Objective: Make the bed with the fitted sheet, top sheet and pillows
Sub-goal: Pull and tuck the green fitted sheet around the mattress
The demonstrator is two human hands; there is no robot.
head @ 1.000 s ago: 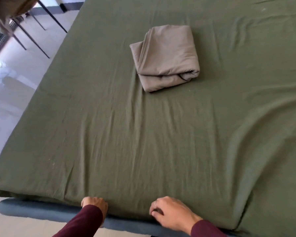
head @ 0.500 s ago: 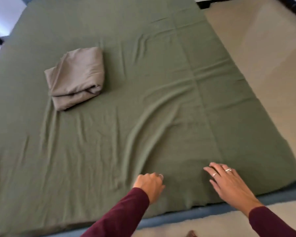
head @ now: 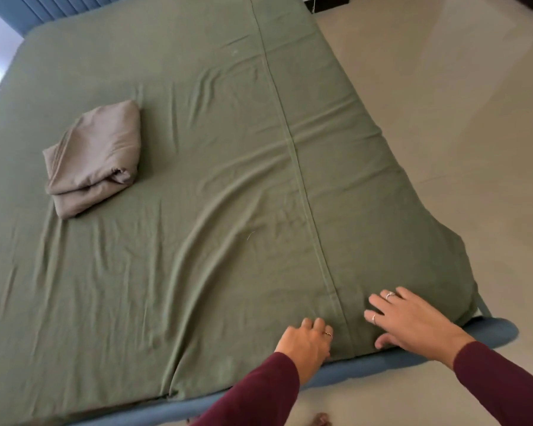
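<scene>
Beyond both hands' fingers [head: 379, 305], far left: folded grey sheet [head: 93, 158]

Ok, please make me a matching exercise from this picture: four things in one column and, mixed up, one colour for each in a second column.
Things:
1. fitted sheet
2. folded sheet
3. bed frame
4. sleeves

Colours:
A. dark red
B. grey-beige
C. blue
D. olive green

Pairs: 1-D, 2-B, 3-C, 4-A
</scene>
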